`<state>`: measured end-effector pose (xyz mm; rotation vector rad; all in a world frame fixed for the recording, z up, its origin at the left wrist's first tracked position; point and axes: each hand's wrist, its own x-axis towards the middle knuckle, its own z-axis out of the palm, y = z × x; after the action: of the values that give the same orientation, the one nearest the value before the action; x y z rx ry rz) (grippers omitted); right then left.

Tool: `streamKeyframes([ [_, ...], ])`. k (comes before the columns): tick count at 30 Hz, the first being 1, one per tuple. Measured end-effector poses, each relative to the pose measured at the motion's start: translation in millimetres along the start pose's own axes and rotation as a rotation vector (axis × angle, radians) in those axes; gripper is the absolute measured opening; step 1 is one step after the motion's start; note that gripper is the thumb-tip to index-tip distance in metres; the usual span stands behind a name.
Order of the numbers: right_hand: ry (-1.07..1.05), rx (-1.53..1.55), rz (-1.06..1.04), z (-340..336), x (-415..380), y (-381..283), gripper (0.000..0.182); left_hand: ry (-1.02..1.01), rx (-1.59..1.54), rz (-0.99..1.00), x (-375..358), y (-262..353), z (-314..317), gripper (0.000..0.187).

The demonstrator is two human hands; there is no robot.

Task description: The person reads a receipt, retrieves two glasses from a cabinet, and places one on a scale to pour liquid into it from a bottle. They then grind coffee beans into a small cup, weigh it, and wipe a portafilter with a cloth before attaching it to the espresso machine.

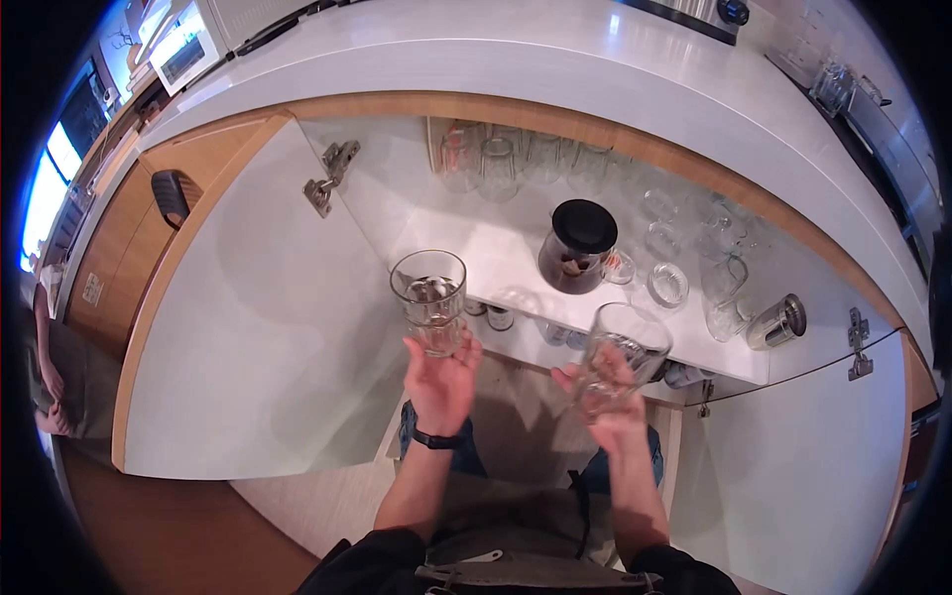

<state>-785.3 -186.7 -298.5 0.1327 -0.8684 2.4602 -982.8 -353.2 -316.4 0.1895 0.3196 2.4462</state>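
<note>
My left hand, with a black band on the wrist, is closed around the lower part of clear drinking glasses that look stacked one in another, upright. In my right hand is another clear drinking glass, tilted a little, with the fingers showing through it. Both hands are in front of the open cabinet's shelf. Behind them on the shelf stands a glass jar with a black lid. A round ribbed glass piece lies to its right.
Several upturned glasses line the shelf's back. A glass mug and a metal tumbler stand at right. Cabinet doors hang open on both sides. A white countertop overhangs. Another person's arm shows at far left.
</note>
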Motion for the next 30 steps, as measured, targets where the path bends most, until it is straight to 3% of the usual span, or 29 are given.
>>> streamKeyframes([
  [3,0.075,-0.419,-0.048,36,-7,29,0.100,0.094,-0.009,-0.047,-28,-12,32,0.054],
  [6,0.109,-0.730,0.012,90,-21,20,0.090,0.196,0.089,-0.055,-52,-8,83,0.057],
  [9,0.053,-0.779,0.084,153,-23,-9,0.086,0.288,0.385,-0.068,-78,8,142,0.059],
  [13,0.048,-0.764,-0.015,245,-15,-60,0.081,0.422,0.232,-0.105,-103,31,229,0.064],
  [18,0.131,-1.179,-0.065,360,-19,-140,0.087,0.332,0.177,-0.259,-129,62,343,0.071],
  [24,0.169,-1.201,-0.036,457,-26,-212,0.092,0.232,0.047,-0.504,-152,86,444,0.072],
  [27,0.144,-1.119,0.159,482,-35,-255,0.090,0.179,-0.020,-0.575,-158,81,466,0.070],
  [29,0.274,-1.333,0.226,464,-71,-278,0.086,0.148,-0.059,-0.582,-155,79,474,0.069],
  [30,0.509,-1.324,0.228,441,-98,-299,0.083,0.137,-0.075,-0.571,-151,78,476,0.068],
])
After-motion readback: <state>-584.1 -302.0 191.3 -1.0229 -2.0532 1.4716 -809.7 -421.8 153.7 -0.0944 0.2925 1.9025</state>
